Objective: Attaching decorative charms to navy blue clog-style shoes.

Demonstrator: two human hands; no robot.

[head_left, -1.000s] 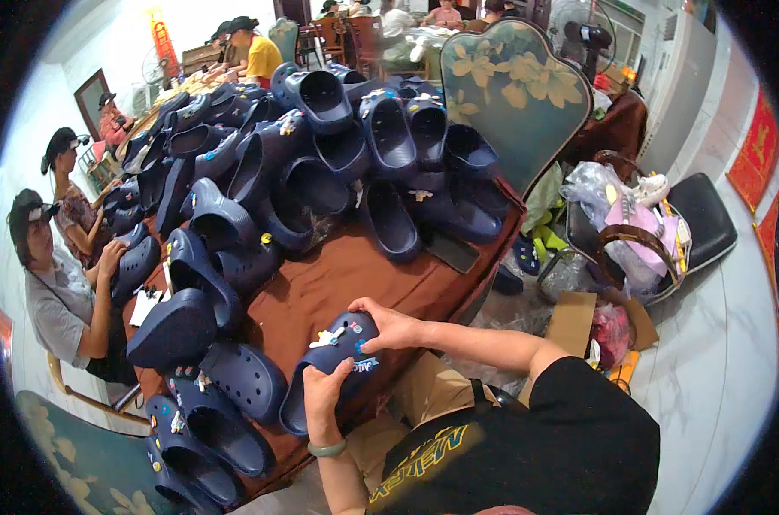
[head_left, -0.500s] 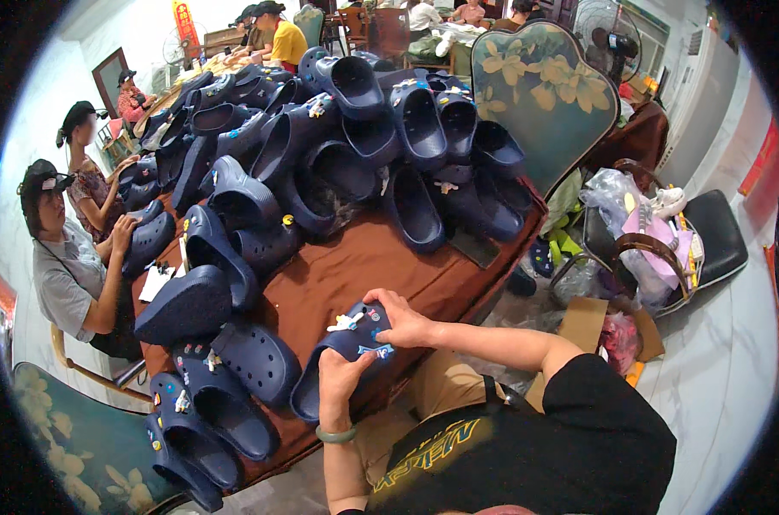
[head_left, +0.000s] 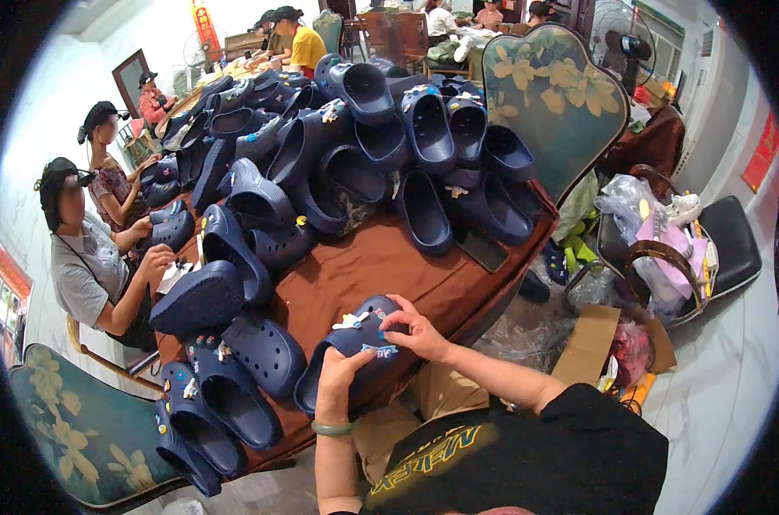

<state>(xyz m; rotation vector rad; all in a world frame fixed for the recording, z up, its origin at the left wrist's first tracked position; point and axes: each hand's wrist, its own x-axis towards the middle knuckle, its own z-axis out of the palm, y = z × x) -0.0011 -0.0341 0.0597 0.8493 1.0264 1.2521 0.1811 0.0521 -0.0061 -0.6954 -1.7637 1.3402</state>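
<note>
A navy blue clog (head_left: 321, 365) rests at the table's near edge, its toe pointing away from me. White, pink and blue charms (head_left: 351, 321) sit on its perforated upper. My left hand (head_left: 345, 376) grips the clog's near left part, thumb over the upper beside a blue-and-white charm (head_left: 378, 350). On the clog's right side, my right hand (head_left: 417, 333) is bent into a pinch close above the holes. A small blue piece shows at its fingertips, apparently a charm, partly covered by them. Several navy clogs (head_left: 235, 399) with charms lie just left of my hands.
A large heap of navy clogs (head_left: 363, 94) covers the far part of the brown-clothed table (head_left: 338, 275). A dark phone-like slab (head_left: 482, 249) lies near the right edge. Two people sit along the left side. Bags and a basket (head_left: 664, 257) stand on a chair at right, above an open carton (head_left: 588, 343).
My right hand's fingers have lifted off the clog's toe and drawn into a pinch over the upper. The left hand keeps its grip. The nearest co-worker's hand has moved away from their clog.
</note>
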